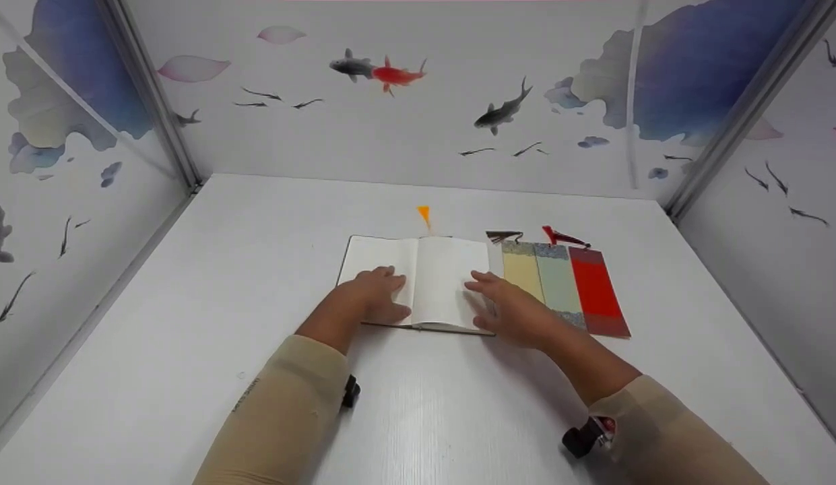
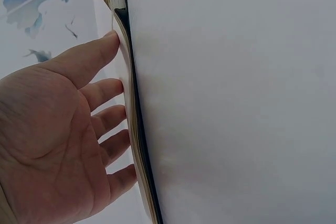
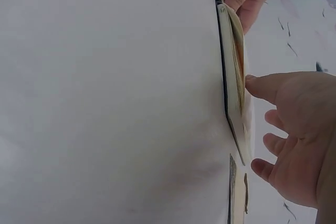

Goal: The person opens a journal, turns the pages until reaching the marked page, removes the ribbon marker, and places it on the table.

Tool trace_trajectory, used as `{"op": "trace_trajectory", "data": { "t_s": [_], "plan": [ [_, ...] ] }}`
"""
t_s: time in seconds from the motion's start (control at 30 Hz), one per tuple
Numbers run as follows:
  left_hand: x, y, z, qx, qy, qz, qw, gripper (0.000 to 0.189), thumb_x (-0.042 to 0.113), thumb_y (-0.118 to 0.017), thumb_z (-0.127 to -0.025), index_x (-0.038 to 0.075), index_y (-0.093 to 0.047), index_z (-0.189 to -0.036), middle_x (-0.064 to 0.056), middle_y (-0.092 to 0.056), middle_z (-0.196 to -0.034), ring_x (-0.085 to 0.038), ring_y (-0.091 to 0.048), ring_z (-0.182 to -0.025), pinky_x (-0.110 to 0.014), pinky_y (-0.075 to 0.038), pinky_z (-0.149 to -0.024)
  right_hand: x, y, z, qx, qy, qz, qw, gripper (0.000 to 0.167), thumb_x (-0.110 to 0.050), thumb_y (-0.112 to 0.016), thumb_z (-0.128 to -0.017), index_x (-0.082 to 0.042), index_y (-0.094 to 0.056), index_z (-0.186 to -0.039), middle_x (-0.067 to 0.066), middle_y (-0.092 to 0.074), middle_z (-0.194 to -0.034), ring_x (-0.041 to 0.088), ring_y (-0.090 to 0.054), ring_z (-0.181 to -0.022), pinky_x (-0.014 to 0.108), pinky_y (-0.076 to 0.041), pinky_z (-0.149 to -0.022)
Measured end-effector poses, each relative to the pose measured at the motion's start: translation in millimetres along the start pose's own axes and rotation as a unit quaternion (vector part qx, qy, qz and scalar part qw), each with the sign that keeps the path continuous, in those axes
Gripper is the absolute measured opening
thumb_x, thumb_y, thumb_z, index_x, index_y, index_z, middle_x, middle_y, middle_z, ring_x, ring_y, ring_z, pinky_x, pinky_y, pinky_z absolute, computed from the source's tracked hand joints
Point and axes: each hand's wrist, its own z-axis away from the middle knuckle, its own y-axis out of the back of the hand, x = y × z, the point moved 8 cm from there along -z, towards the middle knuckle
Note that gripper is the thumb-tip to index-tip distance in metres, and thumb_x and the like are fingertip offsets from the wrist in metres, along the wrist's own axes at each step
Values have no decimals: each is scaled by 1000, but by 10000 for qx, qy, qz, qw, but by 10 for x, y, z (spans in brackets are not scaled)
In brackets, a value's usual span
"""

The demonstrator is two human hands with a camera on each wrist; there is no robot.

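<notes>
An open notebook [image 1: 451, 276] with blank pages and a dark cover lies flat on the white table, an orange tassel [image 1: 424, 215] sticking out past its far edge. My left hand [image 1: 374, 296] rests on the left page; the left wrist view shows its fingertips touching the paper, spread apart. Over the right page's outer edge is my right hand [image 1: 515, 310], fingers extended. In the right wrist view its thumb touches the page stack [image 3: 236, 72], while the other fingers stand a little off. Neither hand grips anything.
Right of the notebook lie a yellow bookmark [image 1: 522, 269], a pale green bookmark [image 1: 559, 279] and a red bookmark [image 1: 599, 289], side by side. A dark tassel [image 1: 504, 236] and a red tassel [image 1: 562, 236] lie at their tops. Fish-patterned walls [image 1: 418, 135] enclose the table.
</notes>
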Motion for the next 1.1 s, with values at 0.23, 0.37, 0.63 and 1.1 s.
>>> {"op": "trace_trajectory", "data": {
  "t_s": [0.23,0.37,0.63,1.1],
  "plan": [
    [14,8,8,6,-35,-41,10000,78,51,-62,-105,28,-28,-171,-1,-14,-183,-31,-12,-170,-60,-21,-135,-55,-122,2,-465,661,938,9923,70,-28,-65,-108,-26,-33,-170,-2,-24,-180,32,-20,-169,57,-28,-133],
    [8,6,2,9,-9,-25,10000,79,51,-63,-105,28,-28,-171,-1,-14,-183,-31,-12,-170,-60,-21,-135,-52,-160,12,-639,711,1091,9894,64,-31,-58,-111,-28,-31,-170,-5,-25,-180,29,-18,-169,58,-23,-134],
    [19,7,8,34,-84,-119,9999,78,51,-61,-106,27,-28,-172,-2,-15,-182,-32,-13,-170,-60,-21,-135,-37,-184,25,-709,613,978,9908,58,-35,-51,-114,-34,-33,-169,-8,-28,-178,26,-17,-170,66,-20,-133],
    [10,-2,1,67,-122,-128,9998,78,53,-60,-105,27,-28,-172,-3,-15,-183,-32,-13,-170,-60,-20,-135,55,-106,51,-587,453,743,9945,72,-49,-69,-102,-35,-38,-166,-10,-34,-176,24,-22,-169,65,-17,-134]
  ]
}}
